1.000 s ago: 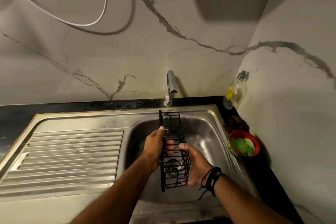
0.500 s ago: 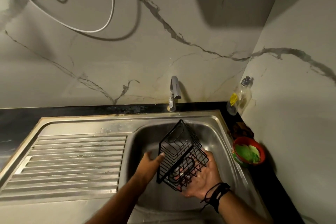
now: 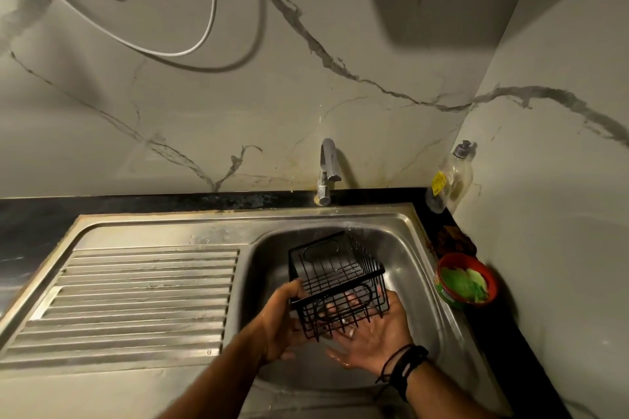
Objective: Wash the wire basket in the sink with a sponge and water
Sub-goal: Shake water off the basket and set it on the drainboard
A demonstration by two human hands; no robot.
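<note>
head view: the wire basket [image 3: 337,286] is held tilted over the sink [image 3: 405,269] bowl; the left hand [image 3: 282,323] grips its near corner, the right hand [image 3: 371,337] cradles it open-palmed and wet. the tap [image 3: 327,170] looks off and no sponge is in hand, so scrubbing likely remains.
</note>
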